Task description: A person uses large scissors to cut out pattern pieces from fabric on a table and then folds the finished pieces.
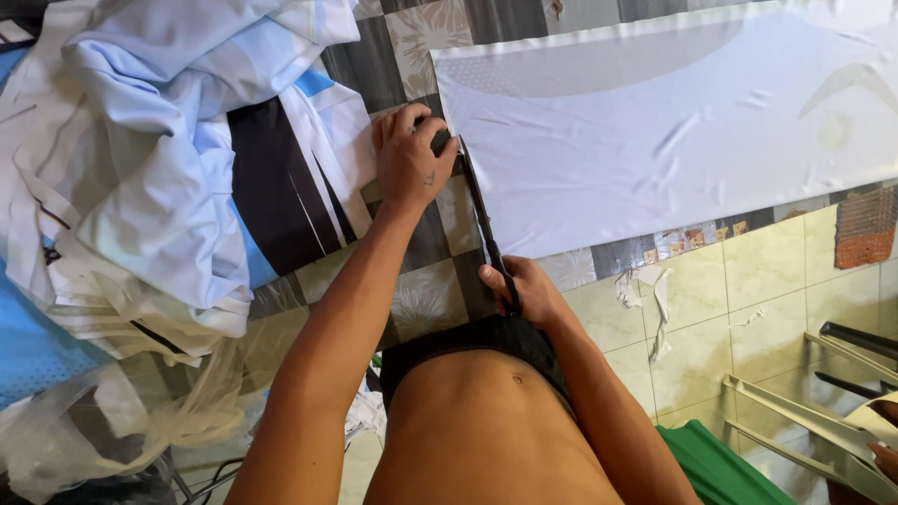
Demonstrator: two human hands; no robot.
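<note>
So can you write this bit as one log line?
left hand: pressing white fabric edge | right hand: holding scissors | scissors: along fabric edge

Yellowish tiled floor (776, 281), patterned tabletop (421, 299)

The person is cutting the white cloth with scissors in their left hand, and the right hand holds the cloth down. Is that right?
Not quite: the hands are swapped. In the head view, the right hand holds the scissors at the edge of the white cloth, and the left hand presses down at the cloth's corner. The rest is right.
</note>
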